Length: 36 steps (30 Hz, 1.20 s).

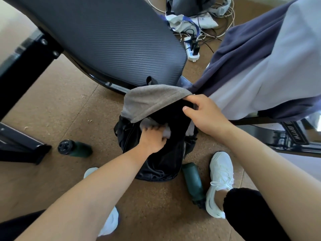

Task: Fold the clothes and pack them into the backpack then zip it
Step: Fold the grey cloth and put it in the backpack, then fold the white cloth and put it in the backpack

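Upright, the backpack [156, 160] opens upward, left hand [152, 139] pressing clothes [154, 125] inside.

Backpack [156, 164] is black w/ a grey-brown fabric lining on its open flap [152, 100]; the folded garment [156, 126] inside is light grey. Table top [104, 35] is dark grey/black w/ a fine ribbed carbon-weave pattern, and the clothes [260, 63] draped at right are navy-purple over pale lavender-white. Floor [60, 105] is speckled tan cork; both bottles [76, 148] [193, 182] are dark green, upright one w/ black cap; sneakers [219, 181] white, trousers [246, 211] black, power strip [192, 53] white w/ black plugs.
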### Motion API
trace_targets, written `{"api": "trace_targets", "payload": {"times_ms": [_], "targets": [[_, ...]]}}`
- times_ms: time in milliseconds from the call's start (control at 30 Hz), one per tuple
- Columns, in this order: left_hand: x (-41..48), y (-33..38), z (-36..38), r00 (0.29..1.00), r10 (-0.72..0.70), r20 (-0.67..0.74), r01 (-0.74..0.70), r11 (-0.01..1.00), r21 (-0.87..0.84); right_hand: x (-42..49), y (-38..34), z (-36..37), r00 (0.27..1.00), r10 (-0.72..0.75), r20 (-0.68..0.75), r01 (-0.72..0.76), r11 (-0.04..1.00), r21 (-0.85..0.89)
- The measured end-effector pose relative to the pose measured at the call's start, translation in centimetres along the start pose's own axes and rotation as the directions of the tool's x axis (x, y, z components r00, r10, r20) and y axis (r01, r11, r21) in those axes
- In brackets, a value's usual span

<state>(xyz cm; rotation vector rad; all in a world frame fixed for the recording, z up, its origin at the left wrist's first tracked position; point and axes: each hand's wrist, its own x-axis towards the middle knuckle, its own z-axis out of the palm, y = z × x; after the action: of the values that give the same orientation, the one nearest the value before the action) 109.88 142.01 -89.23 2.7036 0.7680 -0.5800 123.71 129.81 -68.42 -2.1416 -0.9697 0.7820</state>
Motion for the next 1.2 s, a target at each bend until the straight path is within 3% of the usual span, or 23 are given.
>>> {"api": "trace_targets", "payload": {"times_ms": [100, 167, 267, 333, 433, 500, 600, 667, 733, 933, 1000, 1100, 1200], "targets": [[-3.5, 0.3, -2.0, 0.992, 0.096, -0.085, -0.103, 0.991, -0.080, -1.3, 0.4, -0.2, 1.000, 0.022, 0.019, -0.020, 0.996, -0.092], [-5.9, 1.0, -4.1, 0.963, 0.134, -0.234, -0.166, 0.978, -0.123, -2.3, 0.4, -0.3, 0.999, 0.041, 0.012, -0.039, 0.991, -0.125], [-8.7, 3.1, -8.2, 0.910, 0.081, -0.407, -0.205, 0.941, -0.269, -4.9, -0.6, -0.7, 0.954, 0.135, -0.266, -0.105, 0.987, 0.126], [-9.7, 5.4, -11.4, 0.889, -0.001, -0.457, -0.222, 0.873, -0.434, -6.7, -1.3, -1.6, 0.802, 0.340, -0.491, -0.107, 0.891, 0.442], [-10.1, 9.4, -15.9, 0.855, -0.073, -0.513, -0.301, 0.737, -0.606, -7.9, -1.4, -4.5, 0.559, 0.591, -0.582, 0.001, 0.701, 0.713], [-10.2, 12.2, -18.8, 0.830, -0.079, -0.552, -0.369, 0.665, -0.650, -7.8, -0.9, -6.8, 0.467, 0.641, -0.609, 0.097, 0.648, 0.756], [-9.5, 15.7, -23.0, 0.804, -0.067, -0.591, -0.450, 0.582, -0.678, -7.7, -0.8, -9.8, 0.371, 0.550, -0.748, 0.239, 0.722, 0.649], [-8.7, 17.7, -25.4, 0.813, -0.072, -0.578, -0.465, 0.518, -0.718, -7.5, -0.7, -10.9, 0.378, 0.460, -0.803, 0.267, 0.777, 0.571], [-7.9, 19.9, -27.4, 0.850, -0.076, -0.522, -0.445, 0.427, -0.787, -7.2, -0.6, -11.5, 0.435, 0.433, -0.790, 0.287, 0.765, 0.577], [-6.3, 23.4, -30.1, 0.974, -0.129, -0.188, -0.189, 0.007, -0.982, -7.4, -0.2, -12.3, 0.420, 0.487, -0.766, 0.293, 0.726, 0.623], [-6.7, 23.5, -30.3, 0.975, -0.114, -0.189, -0.193, -0.026, -0.981, -7.5, -0.1, -12.5, 0.436, 0.471, -0.767, 0.297, 0.729, 0.617], [-7.4, 23.4, -30.8, 0.951, -0.075, -0.299, -0.303, -0.051, -0.952, -7.4, 0.2, -12.9, 0.461, 0.473, -0.751, 0.283, 0.723, 0.630], [-8.5, 23.1, -31.2, 0.929, -0.070, -0.363, -0.369, -0.116, -0.922, -7.5, 0.2, -13.0, 0.447, 0.476, -0.757, 0.306, 0.714, 0.630]]}}
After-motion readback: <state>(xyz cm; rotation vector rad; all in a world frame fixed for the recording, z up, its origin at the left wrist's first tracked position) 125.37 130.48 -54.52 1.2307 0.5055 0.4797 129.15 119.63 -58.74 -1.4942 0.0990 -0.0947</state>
